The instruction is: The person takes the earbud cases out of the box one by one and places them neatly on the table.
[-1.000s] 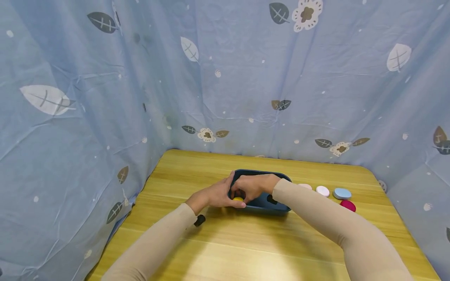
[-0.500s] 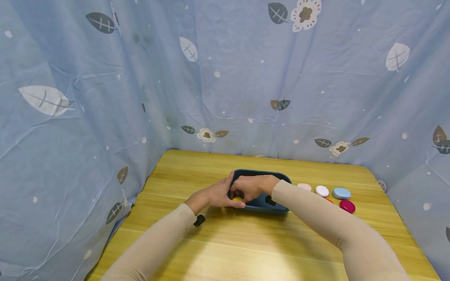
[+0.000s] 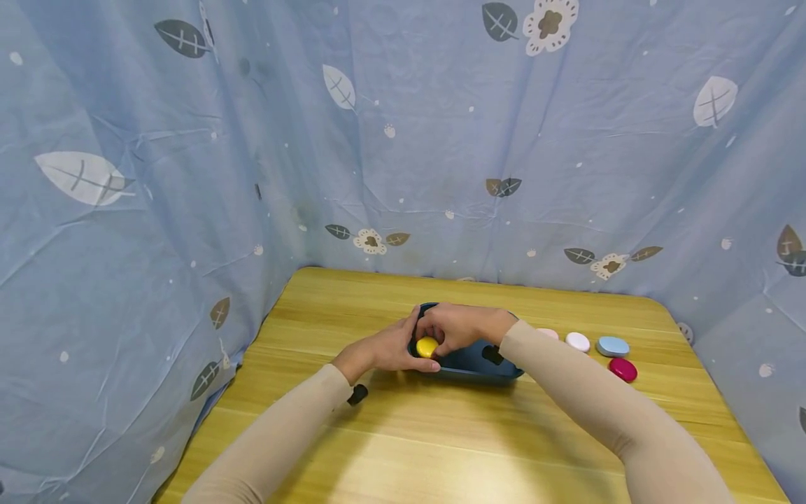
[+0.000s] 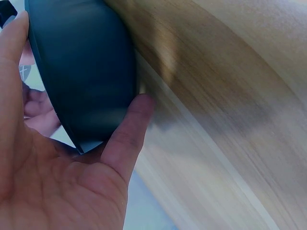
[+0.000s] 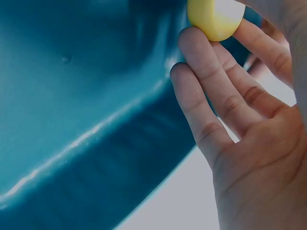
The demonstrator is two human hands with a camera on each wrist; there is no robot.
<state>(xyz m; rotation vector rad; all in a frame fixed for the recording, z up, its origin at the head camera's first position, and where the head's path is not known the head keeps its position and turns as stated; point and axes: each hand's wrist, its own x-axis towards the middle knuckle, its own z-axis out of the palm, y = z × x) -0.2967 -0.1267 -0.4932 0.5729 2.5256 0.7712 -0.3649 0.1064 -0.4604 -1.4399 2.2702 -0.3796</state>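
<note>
My left hand holds the left end of a dark blue rectangular container, the thumb along its front side and the fingers at the far side. In the left wrist view the container's outer wall lies between thumb and fingers. Inside the container's left end, my right hand pinches a glossy yellow rounded disc. The right wrist view shows this yellow disc at the fingertips, above the container's blue inner floor.
Right of the container, on the wooden table, lie a pale pink piece, a white round piece, a light blue oval piece and a crimson round piece. A blue patterned curtain hangs behind the table.
My right hand has risen slightly with the yellow disc, which now shows more fully. The left hand has stayed in place on the container.
</note>
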